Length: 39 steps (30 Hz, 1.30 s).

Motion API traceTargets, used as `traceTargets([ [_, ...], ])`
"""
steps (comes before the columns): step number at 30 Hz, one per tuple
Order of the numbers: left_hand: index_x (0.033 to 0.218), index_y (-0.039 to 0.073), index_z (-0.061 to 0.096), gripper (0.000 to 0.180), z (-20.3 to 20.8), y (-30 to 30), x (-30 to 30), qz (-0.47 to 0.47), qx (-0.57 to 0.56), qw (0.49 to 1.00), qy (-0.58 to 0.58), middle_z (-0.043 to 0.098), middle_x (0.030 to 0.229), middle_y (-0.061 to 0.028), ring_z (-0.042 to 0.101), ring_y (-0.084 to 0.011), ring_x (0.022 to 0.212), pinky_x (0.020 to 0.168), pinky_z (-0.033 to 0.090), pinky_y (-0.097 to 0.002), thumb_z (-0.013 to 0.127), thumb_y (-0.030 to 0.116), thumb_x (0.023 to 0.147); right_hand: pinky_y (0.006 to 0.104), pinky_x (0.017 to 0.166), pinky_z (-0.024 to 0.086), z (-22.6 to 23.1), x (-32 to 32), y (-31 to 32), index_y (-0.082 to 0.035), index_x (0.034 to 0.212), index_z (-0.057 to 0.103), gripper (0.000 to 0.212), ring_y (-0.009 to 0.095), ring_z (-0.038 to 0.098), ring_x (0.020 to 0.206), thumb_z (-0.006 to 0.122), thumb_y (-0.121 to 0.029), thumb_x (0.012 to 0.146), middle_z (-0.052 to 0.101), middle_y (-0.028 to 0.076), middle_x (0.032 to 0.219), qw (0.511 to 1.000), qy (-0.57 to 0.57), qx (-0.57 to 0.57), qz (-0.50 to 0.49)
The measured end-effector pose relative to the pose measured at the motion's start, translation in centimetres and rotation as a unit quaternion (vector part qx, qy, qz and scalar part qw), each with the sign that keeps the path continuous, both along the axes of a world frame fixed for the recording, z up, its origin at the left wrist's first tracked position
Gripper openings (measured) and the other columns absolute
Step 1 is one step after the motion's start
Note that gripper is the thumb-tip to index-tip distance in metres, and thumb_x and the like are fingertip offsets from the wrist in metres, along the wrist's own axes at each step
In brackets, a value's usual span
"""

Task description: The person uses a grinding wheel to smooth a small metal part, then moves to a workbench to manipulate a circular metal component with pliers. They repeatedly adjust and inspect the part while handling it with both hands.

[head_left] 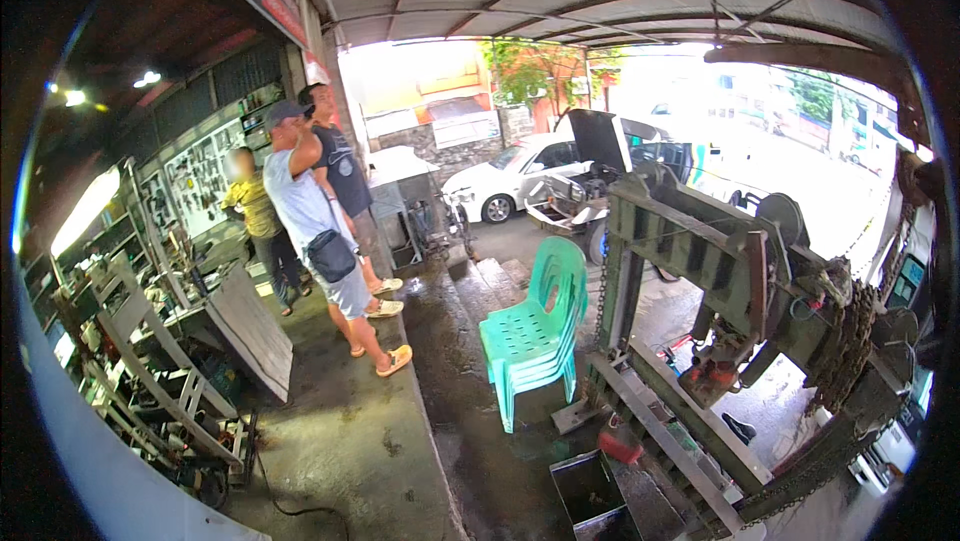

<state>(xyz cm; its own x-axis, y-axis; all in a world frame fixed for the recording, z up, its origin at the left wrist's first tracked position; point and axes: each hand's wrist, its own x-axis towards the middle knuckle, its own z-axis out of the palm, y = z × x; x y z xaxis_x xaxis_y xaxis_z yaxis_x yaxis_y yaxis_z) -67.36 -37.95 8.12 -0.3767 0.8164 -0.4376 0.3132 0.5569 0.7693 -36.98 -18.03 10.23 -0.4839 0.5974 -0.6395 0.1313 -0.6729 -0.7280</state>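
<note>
Plainly, the biggest thing here is the tall green-painted steel press frame (700,241), angular, greasy and hung with a heavy rusty chain (845,341). It stands nearest the lower edge of the view, to the right. Neither the left hand nor the right hand shows anywhere, so I cannot tell whether the fingers are spread, closed or clamped on anything.

The likeliest trouble, I judge, is underfoot. The dark concrete floor (470,441) shines wet down its middle strip, and a step there could slide towards the frame's hard edges. The loose chain could snag a sleeve or swing.

The stack of mint-green moulded plastic chairs (535,336), smooth and light, stands just beside the frame and could tip if bumped. The open dark sheet-metal box (590,491) sits low near the frame's foot, a shin-catcher. The thin black cable (290,506) curls across the dry, mottled concrete on the left, ready to trip a foot.
</note>
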Motion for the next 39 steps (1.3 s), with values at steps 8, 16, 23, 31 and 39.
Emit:
traceTargets([
  [8, 0.088, 0.003, 0.075, 0.038, -2.6, 7.1, 5.7, -0.308, -0.038, 0.944, 0.108, 0.07, 0.084, -0.0242, 0.068, -0.0425, 0.08, 0.071, 0.053, -0.0507, 0.069, 0.04, 0.085, 0.0306, 0.047, 0.039, -10.7, 13.2, -4.0, -0.001, 0.088, 0.073, 0.022, 0.01, 0.054, 0.052, 0.069, -0.022, 0.095, 0.059, 0.0, 0.061, 0.968, -0.158, 0.196, -0.005],
  [16, 0.081, 0.003, 0.077, 0.036, 3.0, 14.3, 15.6, -0.398, -0.091, 0.895, 0.181, 0.068, 0.081, -0.0278, 0.07, -0.0446, 0.079, 0.069, 0.053, -0.053, 0.07, 0.038, 0.078, 0.0472, 0.075, 0.055, -19.9, 26.9, -9.0, -0.001, 0.097, 0.077, 0.036, 0.036, 0.073, 0.081, 0.074, -0.034, 0.083, 0.074, 0.024, 0.088, 0.926, -0.321, 0.196, 0.031],
  [23, 0.086, 0.008, 0.08, 0.029, 7.8, 17.9, 22.1, -0.416, -0.046, 0.88, 0.223, 0.073, 0.085, -0.0205, 0.072, -0.0394, 0.08, 0.075, 0.058, -0.0486, 0.073, 0.035, 0.079, 0.0364, 0.054, 0.053, -15.3, 30.7, -8.6, 0.0, 0.079, 0.07, 0.012, 0.024, 0.067, 0.057, 0.06, -0.005, 0.083, 0.068, 0.011, 0.063, 0.982, -0.112, 0.136, 0.064],
  [31, 0.109, -0.007, 0.071, 0.038, 8.8, 30.8, 31.5, -0.218, -0.031, 0.891, -0.396, 0.074, 0.113, -0.0189, 0.072, -0.0284, 0.104, 0.096, 0.054, -0.0407, 0.052, 0.025, 0.1, 0.0402, 0.059, 0.043, 0.9, 26.9, 1.8, 0.001, 0.09, 0.068, 0.019, 0.03, 0.047, 0.06, 0.069, -0.018, 0.091, 0.059, 0.022, 0.071, 0.832, -0.308, 0.376, -0.268],
  [39, 0.142, 0.005, 0.051, 0.052, 3.9, 32.5, 45.3, -0.061, -0.074, 0.64, -0.763, 0.053, 0.148, -0.0181, 0.047, -0.0321, 0.139, 0.118, 0.036, -0.0454, 0.037, 0.04, 0.106, 0.0412, 0.08, 0.049, 4.8, 19.2, 10.4, -0.004, 0.097, 0.066, 0.012, 0.034, 0.063, 0.088, 0.07, -0.013, 0.091, 0.065, 0.015, 0.092, 0.71, -0.313, 0.49, -0.399],
])
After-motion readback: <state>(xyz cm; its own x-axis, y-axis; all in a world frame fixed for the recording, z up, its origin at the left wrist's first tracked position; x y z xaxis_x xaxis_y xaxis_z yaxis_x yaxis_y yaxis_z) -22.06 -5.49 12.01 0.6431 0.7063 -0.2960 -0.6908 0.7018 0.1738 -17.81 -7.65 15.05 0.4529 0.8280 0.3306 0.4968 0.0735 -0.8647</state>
